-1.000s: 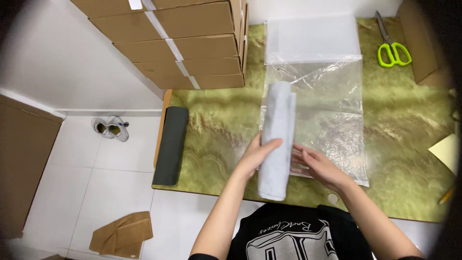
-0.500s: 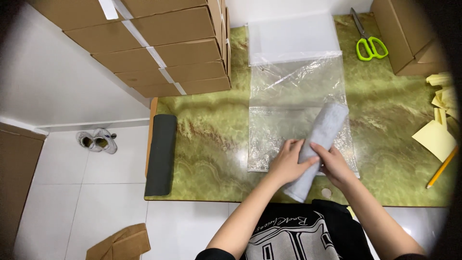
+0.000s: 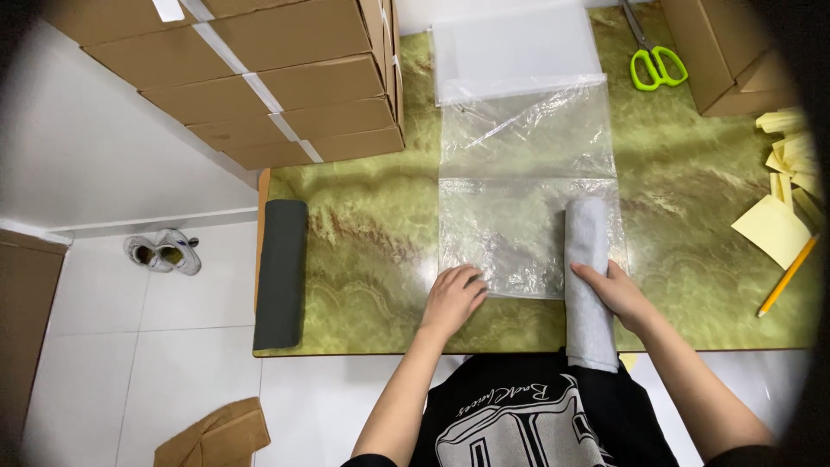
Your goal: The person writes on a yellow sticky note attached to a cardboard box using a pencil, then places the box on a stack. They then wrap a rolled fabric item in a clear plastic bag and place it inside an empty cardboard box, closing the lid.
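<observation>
A rolled grey cloth (image 3: 588,251) lies upright along the right edge of a clear plastic bag (image 3: 519,207) on the green marbled table (image 3: 363,242). My right hand (image 3: 618,294) grips the roll around its lower half, and the roll's near end hangs past the table's front edge. My left hand (image 3: 454,298) presses flat on the bag's near left corner, fingers spread. A second clear bag (image 3: 523,125) and a stack of white bags (image 3: 514,47) lie farther back.
Stacked cardboard boxes (image 3: 259,78) fill the back left. Green-handled scissors (image 3: 653,60) and more boxes (image 3: 726,52) sit at the back right. Yellow paper slips (image 3: 782,216) and a pencil (image 3: 787,277) lie at the right. A dark grey roll (image 3: 281,272) hangs at the table's left edge. Shoes (image 3: 160,251) stand on the floor.
The grey roll has moved from the bag's middle to its right edge and turned upright. My left hand has let go of it and now rests on the bag's near left corner.
</observation>
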